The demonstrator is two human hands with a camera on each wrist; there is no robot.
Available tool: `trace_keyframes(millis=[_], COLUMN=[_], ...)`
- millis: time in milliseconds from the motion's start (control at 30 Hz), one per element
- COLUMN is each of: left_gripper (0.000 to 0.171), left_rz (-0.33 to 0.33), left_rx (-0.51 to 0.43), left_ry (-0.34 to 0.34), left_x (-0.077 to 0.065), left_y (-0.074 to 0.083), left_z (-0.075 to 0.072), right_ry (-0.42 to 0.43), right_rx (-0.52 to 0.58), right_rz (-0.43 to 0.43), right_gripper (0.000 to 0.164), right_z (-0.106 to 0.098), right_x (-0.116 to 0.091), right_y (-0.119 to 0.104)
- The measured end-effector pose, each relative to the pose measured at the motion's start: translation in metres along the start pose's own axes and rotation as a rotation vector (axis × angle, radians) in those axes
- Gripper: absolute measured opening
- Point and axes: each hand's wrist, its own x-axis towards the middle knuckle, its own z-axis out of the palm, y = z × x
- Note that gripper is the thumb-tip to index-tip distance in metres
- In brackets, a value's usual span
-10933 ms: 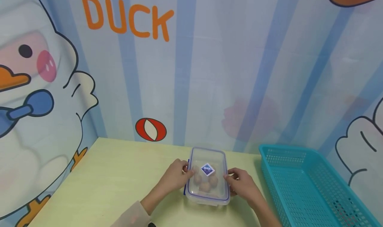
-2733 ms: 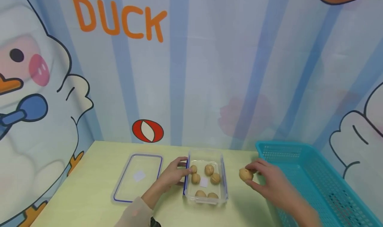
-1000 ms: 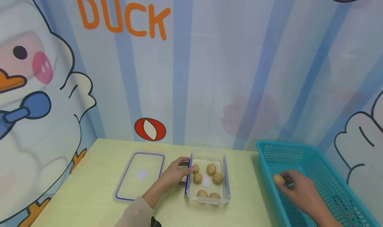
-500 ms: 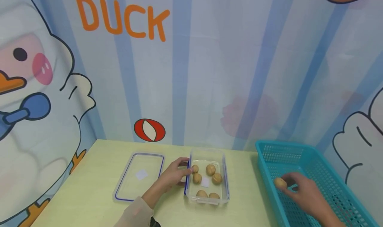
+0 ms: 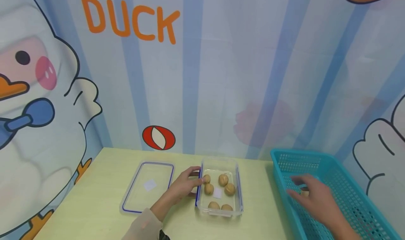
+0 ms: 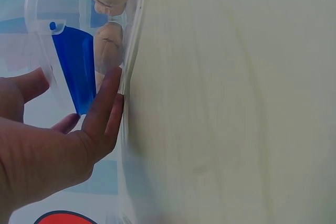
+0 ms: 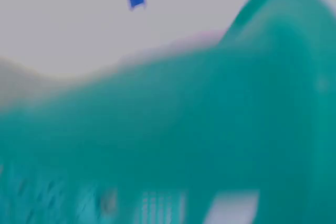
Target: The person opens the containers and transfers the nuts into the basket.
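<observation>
Behind R hand [image 5: 317, 200], walnut [image 5: 304, 193] mostly obsc.

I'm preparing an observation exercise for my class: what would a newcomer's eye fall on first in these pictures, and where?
Probably the white cartoon duck at the left of the backdrop, with orange DUCK lettering beside it. Next, the bright turquoise basket at the right of the table, the right grip over it. Then, left of that, the clear box holding six walnuts, with the left grip against its left side.
</observation>
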Motion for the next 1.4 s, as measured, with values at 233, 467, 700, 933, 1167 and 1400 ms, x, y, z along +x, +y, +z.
trace_keyframes(millis=[233, 467, 700, 933, 1167, 1400], left_gripper=[0.069, 0.068, 0.064, 0.062, 0.061, 0.058], left_rz=[-0.003, -0.013, -0.011, -0.014, 0.003, 0.017], left_rx=[0.005, 0.026, 0.054, 0.037, 0.016, 0.030], left_ry=[-0.015, -0.008, 0.028, 0.013, 0.007, 0.014], left_x=[0.000, -0.002, 0.003, 0.004, 0.002, 0.003], left_y=[0.001, 0.005, 0.006, 0.004, 0.005, 0.005], left_z=[-0.003, -0.006, -0.005, -0.003, -0.002, 0.000], right_ry=[0.090, 0.026, -0.053, -0.107, -0.129, -0.158], right_rx=[0.062, 0.144, 0.291, 0.300, 0.248, 0.162], right_rz=[-0.236, -0.304, -0.285, -0.279, -0.283, -0.313], right_gripper=[0.037, 0.035, 0.033, 0.036, 0.032, 0.029], right_z=[0.019, 0.059, 0.106, 0.148, 0.170, 0.179], right_x=[0.016, 0.032, 0.055, 0.074, 0.082, 0.083], right_y=[-0.065, -0.111, -0.131, -0.136, -0.138, -0.135])
